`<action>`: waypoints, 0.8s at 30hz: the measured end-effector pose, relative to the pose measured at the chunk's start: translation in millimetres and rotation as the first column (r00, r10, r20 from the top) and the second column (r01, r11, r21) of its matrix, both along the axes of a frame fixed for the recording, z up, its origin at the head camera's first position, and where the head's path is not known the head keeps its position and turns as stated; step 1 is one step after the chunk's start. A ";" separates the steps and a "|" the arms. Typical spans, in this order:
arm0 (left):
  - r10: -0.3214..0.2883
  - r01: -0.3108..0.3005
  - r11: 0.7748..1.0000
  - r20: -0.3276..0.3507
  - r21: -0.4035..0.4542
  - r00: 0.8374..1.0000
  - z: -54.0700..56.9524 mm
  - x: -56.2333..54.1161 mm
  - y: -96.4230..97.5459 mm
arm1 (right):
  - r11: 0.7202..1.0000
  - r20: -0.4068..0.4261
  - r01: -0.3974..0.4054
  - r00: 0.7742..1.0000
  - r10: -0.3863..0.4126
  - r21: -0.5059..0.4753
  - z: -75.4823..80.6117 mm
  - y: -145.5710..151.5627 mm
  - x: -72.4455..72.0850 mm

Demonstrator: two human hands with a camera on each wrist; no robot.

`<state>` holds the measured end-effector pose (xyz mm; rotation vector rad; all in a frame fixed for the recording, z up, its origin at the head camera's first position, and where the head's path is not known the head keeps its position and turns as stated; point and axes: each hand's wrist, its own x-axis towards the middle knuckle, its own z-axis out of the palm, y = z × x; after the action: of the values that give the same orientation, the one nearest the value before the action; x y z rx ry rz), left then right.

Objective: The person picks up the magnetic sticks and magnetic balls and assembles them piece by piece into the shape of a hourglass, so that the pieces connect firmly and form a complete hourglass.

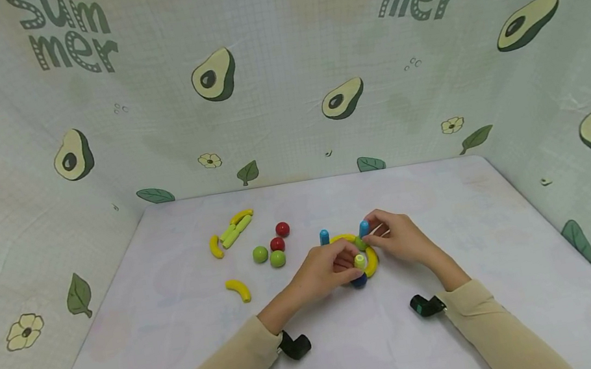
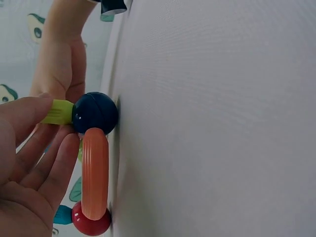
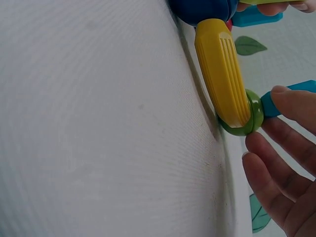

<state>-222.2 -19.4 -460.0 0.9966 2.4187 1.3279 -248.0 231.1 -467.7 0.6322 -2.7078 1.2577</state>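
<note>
A ring of toy building pieces lies on the table between the hands, with curved sticks joining balls. My left hand (image 1: 322,270) pinches an upright lime stick (image 2: 59,112) whose lower end meets a dark blue ball (image 2: 95,113). An orange curved stick (image 2: 95,173) runs from that ball to a red ball (image 2: 90,218), which bears another blue stick (image 1: 324,237). On the other side, a yellow curved stick (image 3: 222,74) links the dark blue ball to a green ball (image 3: 254,111). My right hand (image 1: 402,237) pinches a blue stick (image 3: 269,102) standing on this green ball.
Left of the ring lie two red balls (image 1: 282,229) and two green balls (image 1: 260,254). Farther left are two lime sticks (image 1: 236,232) beside yellow curved sticks (image 1: 215,247). One more yellow curved stick (image 1: 238,290) lies nearer. Patterned cloth walls (image 1: 283,114) surround the table.
</note>
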 end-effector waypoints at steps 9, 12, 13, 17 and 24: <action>0.002 -0.002 1.000 -0.018 -0.021 1.000 4.6 -0.4 -14.3 | 1.000 0.017 0.011 1.000 -0.011 0.013 0.5 -0.1 0.2; 0.010 -0.013 0.999 -0.074 -0.036 0.997 10.4 -4.3 -26.9 | 1.000 0.024 0.014 1.000 -0.015 0.016 1.4 -1.3 0.0; 0.021 -0.024 0.999 -0.095 -0.040 0.995 12.7 -6.3 -31.6 | 1.000 0.026 0.015 1.000 -0.015 0.016 1.8 -1.6 -0.1; 0.084 -0.095 0.994 -0.183 -0.055 0.979 24.0 -18.0 -51.7 | 1.000 0.031 0.018 0.999 -0.019 0.023 2.8 -2.2 0.2; 0.214 -0.250 0.961 -0.249 -0.122 0.945 33.0 -53.4 -84.9 | 0.999 0.048 0.036 0.998 -0.038 0.037 0.5 -2.4 0.6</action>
<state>-275.6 -104.3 -427.0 0.8928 2.8432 1.1241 -247.4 228.7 -467.1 0.5595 -2.7732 1.2345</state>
